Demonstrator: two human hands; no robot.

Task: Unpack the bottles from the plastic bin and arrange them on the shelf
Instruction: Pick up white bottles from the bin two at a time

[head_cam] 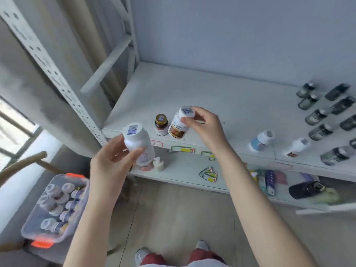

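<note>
Shelf: beyond both hands.
Plastic bin: down and left of both hands; bottles remain inside.
Left hand: curled round a white bottle, in air short of the shelf; a slack grip risks a fall.
Right hand: fingertips pinch the cap of a tilted brown-label bottle near the front edge; it may topple onto the amber bottle beside it.
Writing: cap code stickers and label text unreadable.
</note>
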